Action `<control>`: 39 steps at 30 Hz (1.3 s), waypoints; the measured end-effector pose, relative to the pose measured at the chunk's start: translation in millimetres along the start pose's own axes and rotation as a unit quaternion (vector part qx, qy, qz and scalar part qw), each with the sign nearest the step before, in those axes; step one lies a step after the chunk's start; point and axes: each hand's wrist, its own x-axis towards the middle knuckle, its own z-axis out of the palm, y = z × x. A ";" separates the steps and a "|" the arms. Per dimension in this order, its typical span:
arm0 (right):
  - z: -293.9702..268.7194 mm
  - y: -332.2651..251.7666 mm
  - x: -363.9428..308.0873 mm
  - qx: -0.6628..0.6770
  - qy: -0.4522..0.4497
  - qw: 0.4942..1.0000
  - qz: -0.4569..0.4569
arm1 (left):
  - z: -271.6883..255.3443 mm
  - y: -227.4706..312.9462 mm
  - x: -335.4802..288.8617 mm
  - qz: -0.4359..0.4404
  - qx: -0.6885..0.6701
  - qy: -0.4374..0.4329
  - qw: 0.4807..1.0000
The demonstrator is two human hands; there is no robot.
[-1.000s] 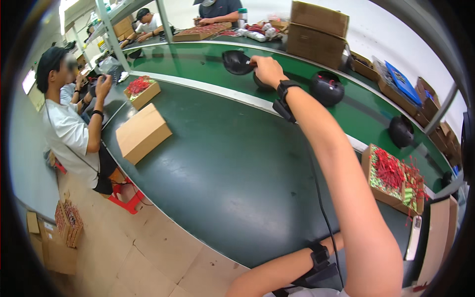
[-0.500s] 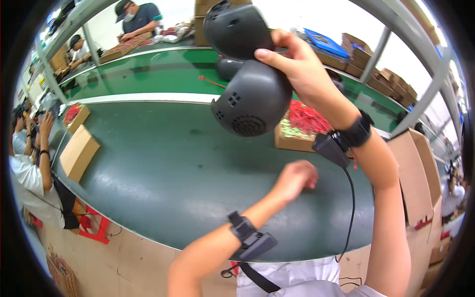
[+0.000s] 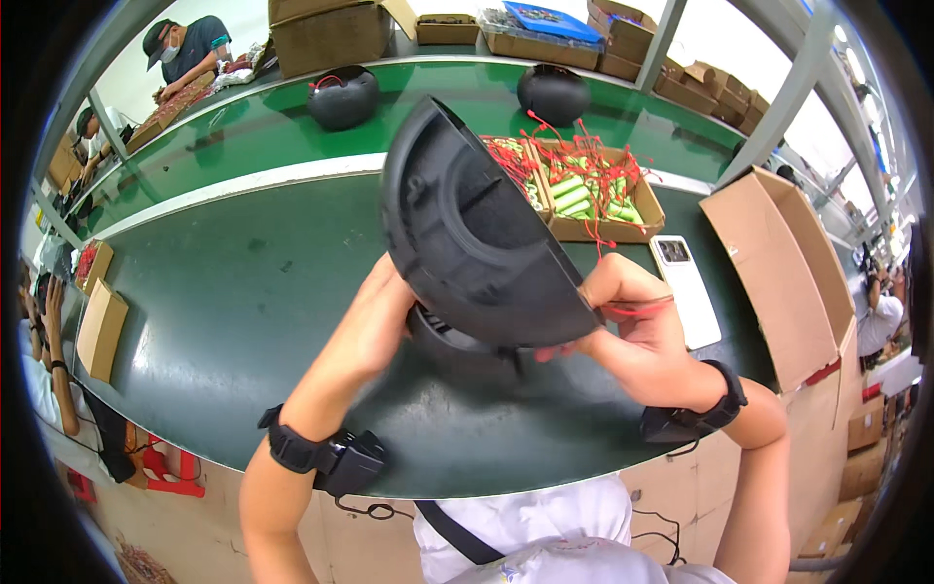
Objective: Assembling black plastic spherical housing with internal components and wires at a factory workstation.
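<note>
We see the black shell (image 3: 477,238) mid-view above the green tabletop (image 3: 243,302): half-round, ribbed within (a second black part (image 3: 457,350) shows beneath). Our left hand (image 3: 375,316) grasps it at eight o'clock, our right hand (image 3: 637,341) at four. The tabletop's near edge curves at six; a white phone (image 3: 689,297) lies apart, at four; a green belt (image 3: 443,92) crosses twelve.

The hollow black plastic shell (image 3: 486,224), over the green belt (image 3: 428,97) a second ago and then held aloft in the right hand (image 3: 637,336) alone, is now lower, over the dark green desk (image 3: 233,331) and between both hands. The left hand (image 3: 375,316), free half a second ago, now supports its left side. The shell's ribbed inside, instead of its perforated outside, now faces up. A thin red wire (image 3: 639,310) has come into view at the right hand.
</note>
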 end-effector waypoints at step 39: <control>-92.9 -9.9 -50.7 -0.565 -0.046 0.823 0.030 | 19.2 0.4 14.3 0.441 0.273 -0.011 0.855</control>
